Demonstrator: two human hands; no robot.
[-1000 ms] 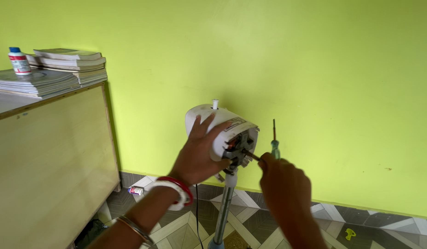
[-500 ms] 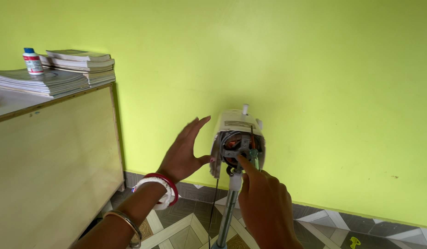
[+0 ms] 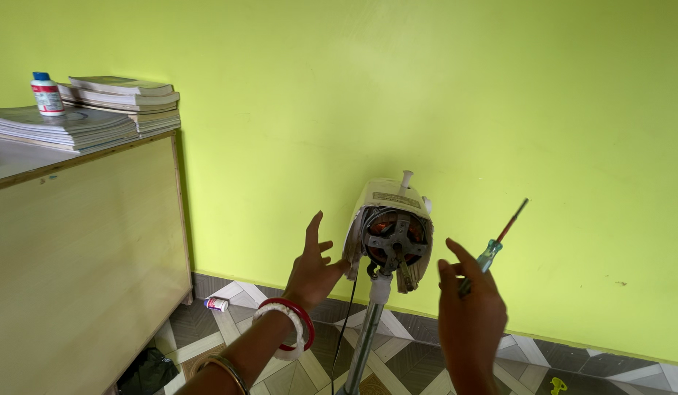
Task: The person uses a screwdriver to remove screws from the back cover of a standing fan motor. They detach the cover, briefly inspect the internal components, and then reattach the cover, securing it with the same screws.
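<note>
A stand fan's motor head [image 3: 392, 232] sits on a grey pole [image 3: 367, 336], its white housing open and the copper windings and metal bracket showing toward me. My left hand [image 3: 313, 265], with red and white bangles on the wrist, is spread open just left of the housing, fingertips close to its edge. My right hand [image 3: 467, 307] is to the right of the motor and holds a screwdriver [image 3: 498, 243] with a clear green handle, its shaft pointing up and to the right.
A wooden cabinet [image 3: 83, 271] stands at the left with stacked books [image 3: 98, 110] and a small white bottle [image 3: 46, 93] on top. A small tube [image 3: 216, 303] lies on the patterned tile floor. A green wall is behind the fan.
My left hand came off the motor housing and opened beside it. The motor head has turned to face me. My right hand pulled away to the right with the screwdriver.
</note>
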